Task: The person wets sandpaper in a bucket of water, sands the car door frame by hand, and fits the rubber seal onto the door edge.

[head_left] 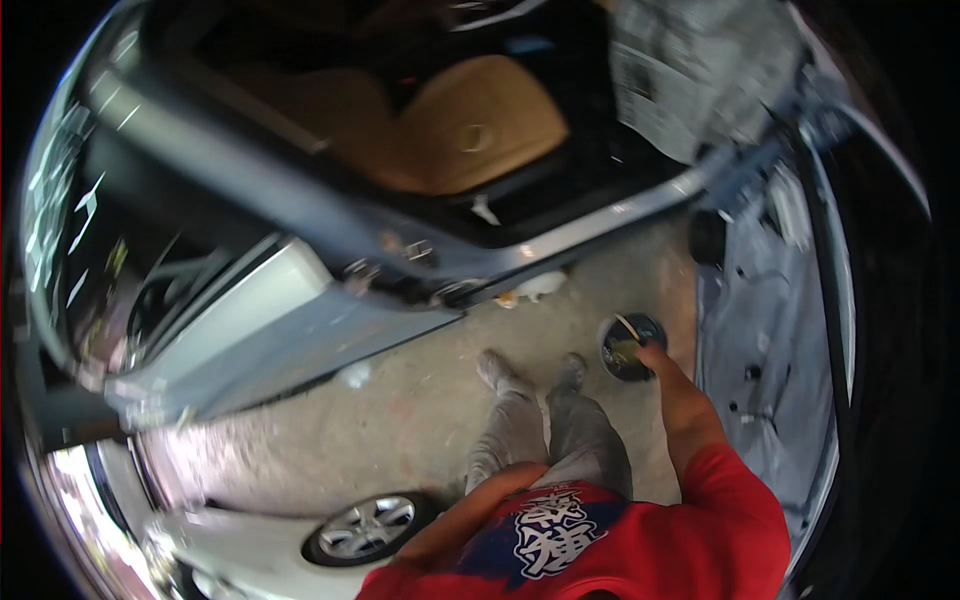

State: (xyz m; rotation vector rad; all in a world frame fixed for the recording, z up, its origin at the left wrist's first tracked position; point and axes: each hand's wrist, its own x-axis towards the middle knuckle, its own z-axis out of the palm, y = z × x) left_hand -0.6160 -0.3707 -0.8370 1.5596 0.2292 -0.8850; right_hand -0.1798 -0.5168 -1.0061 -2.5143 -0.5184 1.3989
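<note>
My right hand (650, 356) reaches down at the right, its fingers closed at the edge of a dark round bucket (619, 370). A thin pale strip, perhaps its handle, runs across the bucket to the fingers. Inside is something yellowish that I cannot make out. My left hand (527, 474) rests at the front of my waist, against the grey trousers (508, 430); its fingers are blurred and cannot be made out.
A blue-grey car body (600, 230) with its doorway open lies ahead, showing a tan seat (485, 125). A stripped door panel (765, 330) stands at the right. Grey sheeting (700, 80) hangs above. Behind left is a white car's wheel (366, 528). White scraps (540, 286) lie on the concrete floor (400, 390).
</note>
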